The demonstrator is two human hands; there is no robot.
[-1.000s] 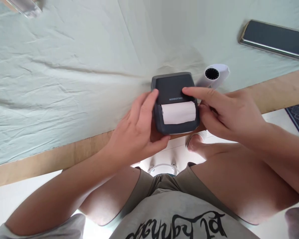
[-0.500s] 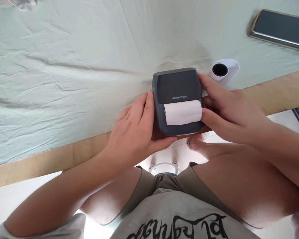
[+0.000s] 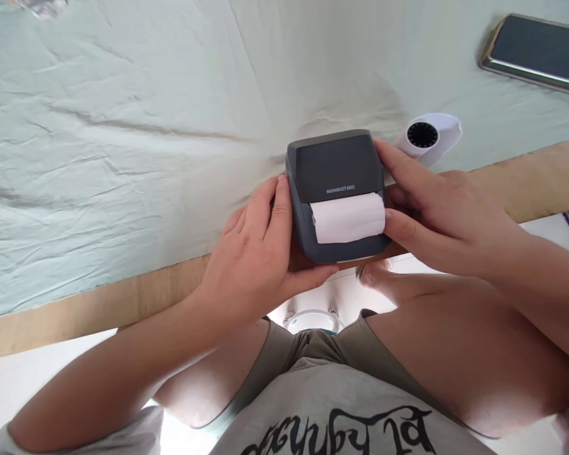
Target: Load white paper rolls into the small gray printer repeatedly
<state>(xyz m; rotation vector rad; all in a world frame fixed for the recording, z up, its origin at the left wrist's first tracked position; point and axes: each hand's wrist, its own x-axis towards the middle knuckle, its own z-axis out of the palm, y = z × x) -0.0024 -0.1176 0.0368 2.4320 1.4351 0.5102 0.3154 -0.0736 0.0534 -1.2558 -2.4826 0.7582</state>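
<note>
A dark grey label printer (image 3: 337, 165), marked NIIMBOT, is held between both hands at the table's front edge. White paper (image 3: 348, 219) comes out of its slot and lies over the lower front. My left hand (image 3: 253, 243) grips the printer's left side, its thumb reaching along below the near edge. Against the right side is my right hand (image 3: 436, 205), index finger at the upper corner and thumb beside the paper's right end. Some right-hand fingers are hidden behind the printer. A white paper roll with a black core (image 3: 423, 135) lies just beyond the right hand.
A pale green wrinkled cloth (image 3: 171, 82) covers the table, leaving a wooden front edge (image 3: 161, 284) bare. At the upper right lies a dark phone (image 3: 540, 50). A clear, shiny object (image 3: 45, 6) is cut off at the upper left. My legs are below the edge.
The view has shifted slightly, so the phone and roll appear a little farther right. The printer is tilted very slightly differently; both hands keep the same hold on it.
</note>
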